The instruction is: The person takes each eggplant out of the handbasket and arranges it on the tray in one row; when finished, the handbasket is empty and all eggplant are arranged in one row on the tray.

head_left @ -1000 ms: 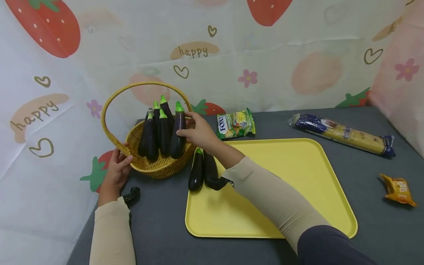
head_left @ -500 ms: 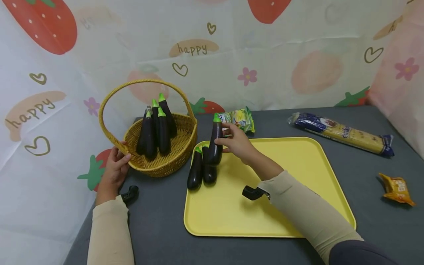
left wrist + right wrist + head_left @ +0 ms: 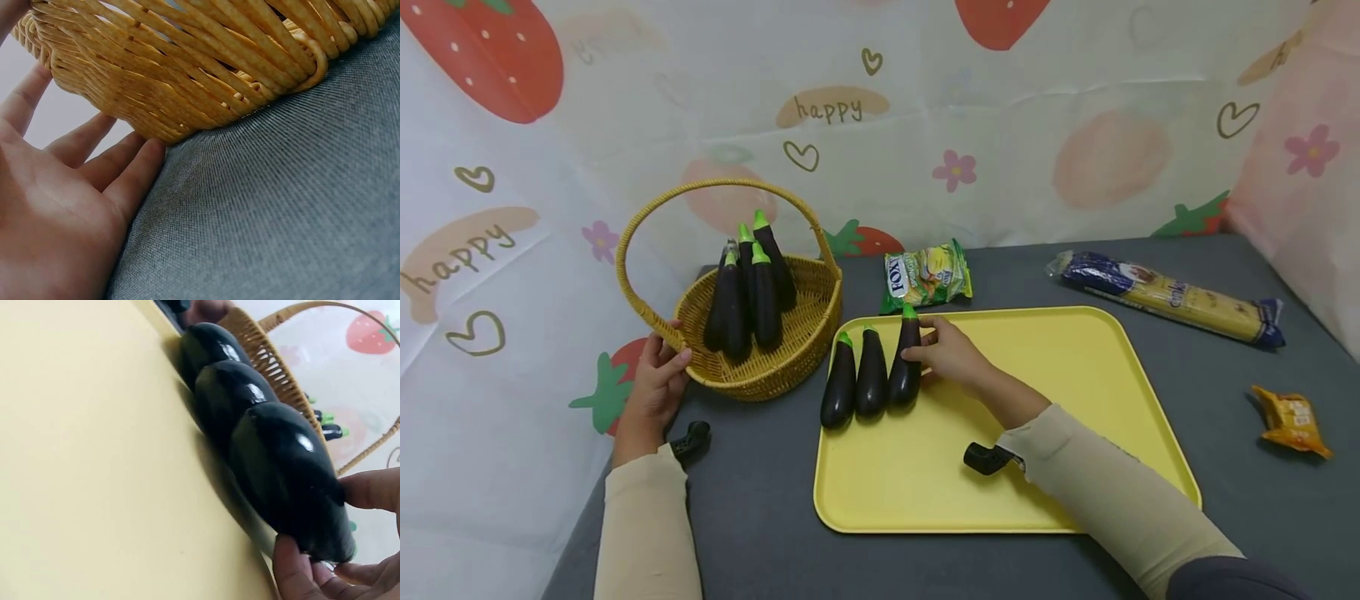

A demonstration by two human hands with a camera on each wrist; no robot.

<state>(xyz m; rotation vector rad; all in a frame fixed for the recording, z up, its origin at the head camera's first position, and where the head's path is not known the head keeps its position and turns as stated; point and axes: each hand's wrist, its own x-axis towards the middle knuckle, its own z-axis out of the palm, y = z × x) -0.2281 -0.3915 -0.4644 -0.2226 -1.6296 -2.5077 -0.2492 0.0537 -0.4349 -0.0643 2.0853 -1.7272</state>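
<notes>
The right hand (image 3: 951, 354) pinches the upper end of an eggplant (image 3: 906, 367), thumb and fingers curled round it just below its bright green cap, while it lies on the yellow tray (image 3: 1060, 433). This eggplant is glossy, dark purple, nearly black, long and plump, and it touches the second of 2 other eggplants (image 3: 856, 382) lying side by side at the tray's left edge, so 3 form a row. The left hand (image 3: 655, 387) rests with relaxed fingers against the outer wall of the wicker basket (image 3: 797, 350), where more eggplants (image 3: 748, 287) lean upright. Everything sits on a grey cloth-covered table (image 3: 760, 500), with a green snack bag (image 3: 925, 277), a long pasta packet (image 3: 1165, 296) and an orange wrapper (image 3: 1288, 417) lying apart. Behind hangs a pale curtain (image 3: 1000, 125) printed with strawberries, hearts and "happy".
</notes>
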